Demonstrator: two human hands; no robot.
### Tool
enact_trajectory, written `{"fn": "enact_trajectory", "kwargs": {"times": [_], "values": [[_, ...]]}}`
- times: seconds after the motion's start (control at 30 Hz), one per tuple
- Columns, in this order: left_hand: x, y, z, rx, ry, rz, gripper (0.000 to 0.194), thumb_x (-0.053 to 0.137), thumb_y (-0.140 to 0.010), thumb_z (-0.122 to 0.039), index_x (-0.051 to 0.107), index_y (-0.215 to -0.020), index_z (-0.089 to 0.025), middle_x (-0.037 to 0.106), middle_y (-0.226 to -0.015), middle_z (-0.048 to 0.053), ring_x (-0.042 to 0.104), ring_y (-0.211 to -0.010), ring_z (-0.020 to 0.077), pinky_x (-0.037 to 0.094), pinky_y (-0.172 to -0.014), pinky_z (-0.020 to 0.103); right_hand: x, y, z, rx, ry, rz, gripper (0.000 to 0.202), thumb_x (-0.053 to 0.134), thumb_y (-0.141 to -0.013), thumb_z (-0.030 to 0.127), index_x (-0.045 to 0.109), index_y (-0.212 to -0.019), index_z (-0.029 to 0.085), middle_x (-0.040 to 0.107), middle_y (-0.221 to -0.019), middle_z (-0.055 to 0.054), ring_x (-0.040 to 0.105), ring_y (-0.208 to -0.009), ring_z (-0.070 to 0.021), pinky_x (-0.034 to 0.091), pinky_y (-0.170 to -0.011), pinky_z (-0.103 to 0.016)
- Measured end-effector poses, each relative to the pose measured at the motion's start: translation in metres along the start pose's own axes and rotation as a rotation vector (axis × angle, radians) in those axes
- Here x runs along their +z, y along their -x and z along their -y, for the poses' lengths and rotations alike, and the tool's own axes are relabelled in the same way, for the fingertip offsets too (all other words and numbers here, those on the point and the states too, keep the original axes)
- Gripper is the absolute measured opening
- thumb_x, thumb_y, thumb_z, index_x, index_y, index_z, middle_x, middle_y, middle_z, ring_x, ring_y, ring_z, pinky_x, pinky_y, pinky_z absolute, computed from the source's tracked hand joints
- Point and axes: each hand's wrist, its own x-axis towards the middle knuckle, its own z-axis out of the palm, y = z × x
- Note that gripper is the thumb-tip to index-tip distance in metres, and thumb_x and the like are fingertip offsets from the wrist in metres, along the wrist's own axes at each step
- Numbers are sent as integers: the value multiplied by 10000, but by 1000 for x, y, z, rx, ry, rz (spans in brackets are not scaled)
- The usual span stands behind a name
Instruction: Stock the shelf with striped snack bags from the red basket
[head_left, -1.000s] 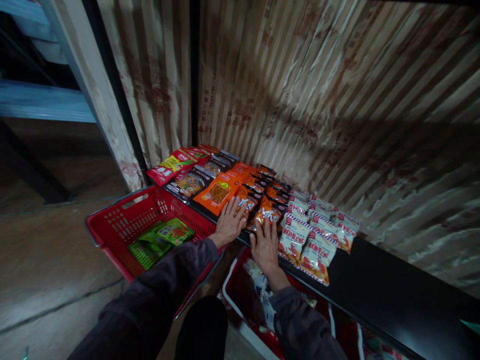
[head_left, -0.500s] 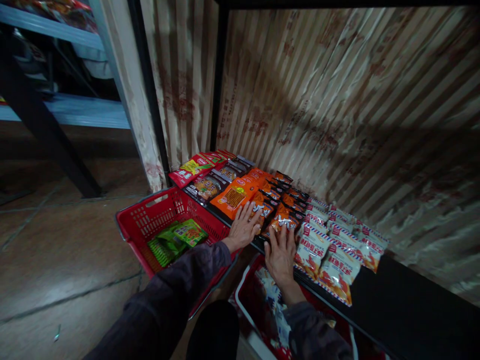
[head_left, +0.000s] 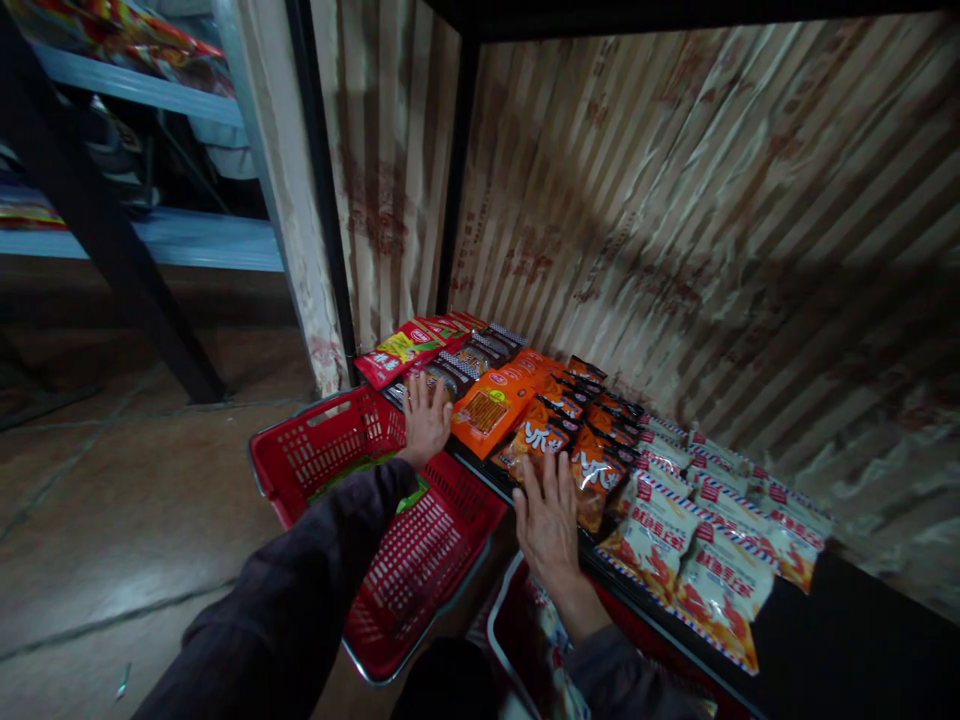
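My left hand [head_left: 427,418] lies with fingers spread on the near end of the dark checkered snack packs [head_left: 471,362], partly covering the front one. Just to its right is a flat orange snack bag [head_left: 491,408]. My right hand [head_left: 549,515] has its fingers apart at the front edge of the orange-and-black snack bags [head_left: 538,435]; whether the fingertips touch them I cannot tell. White snack bags with striped edges [head_left: 651,530] lie in rows farther right. Red snack packs [head_left: 397,352] overlap at the left end. Neither hand grips anything.
Below the black shelf [head_left: 855,640] stands a red basket [head_left: 420,560] with green packs [head_left: 409,497], largely behind my left arm. A second basket [head_left: 495,630] with white-and-blue packs is under my right arm. Corrugated patterned sheeting [head_left: 675,200] backs the shelf. Black posts [head_left: 330,200] rise at the left.
My left hand has moved left from the orange bags to the dark checkered packs. My right hand has shifted left, to the front of the orange-and-black bags. The view has swung slightly.
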Motion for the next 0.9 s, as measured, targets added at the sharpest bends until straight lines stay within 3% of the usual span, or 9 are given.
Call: {"fn": "enact_trajectory", "kwargs": {"times": [0.13, 0.23, 0.33, 0.47, 0.67, 0.9], "values": [[-7, -11, 41, -113, -68, 2, 551, 374, -937, -330, 378, -1460, -157, 215, -1582, 160, 92, -1476, 331, 185, -1147, 574, 18, -40, 47, -57, -114, 65, 502, 366, -966, 257, 363, -1463, 189, 164, -1604, -125, 34, -1489, -287, 253, -1140, -510], [-13, -20, 67, -131, -119, 35, 546, 363, -935, -339, 390, -1457, -177, 214, -1582, 150, 90, -1475, 335, 183, -1137, 600, 36, -73, 79, -92, -174, 209, 504, 370, -963, 260, 370, -1461, 182, 174, -1599, -133, 65, -1488, -283, 215, -1155, -496], [-19, -34, 89, -146, -175, 96, 545, 350, -941, -355, 399, -1452, -170, 216, -1579, 159, 99, -1471, 347, 176, -1137, 600, 52, -100, 105, -121, -204, 354, 518, 392, -959, 280, 358, -1466, 179, 147, -1601, -138, 60, -1489, -284, 149, -1171, -499], [-20, -53, 112, -165, -209, 193, 566, 322, -955, -370, 348, -1475, -149, 201, -1577, 183, 129, -1463, 358, 197, -1136, 580, 70, -123, 131, -185, -229, 441, 526, 418, -951, 293, 366, -1459, 166, 121, -1603, -131, 35, -1491, -275, 77, -1184, -491], [-10, -69, 125, -95, -188, 224, 555, 260, -965, -382, 350, -1475, -184, 245, -1566, 165, 173, -1462, 324, 229, -1119, 589, 93, -139, 148, -190, -250, 473, 505, 402, -960, 362, 410, -1435, 193, 163, -1599, -112, 32, -1489, -288, 37, -1184, -508], [-1, -74, 129, -50, -165, 199, 562, 254, -963, -400, 407, -1448, -162, 257, -1564, 160, 166, -1463, 330, 222, -1134, 563, 97, -150, 144, -145, -215, 500, 546, 355, -972, 407, 365, -1460, 162, 204, -1588, -131, 76, -1486, -290, 30, -1184, -511]]}}
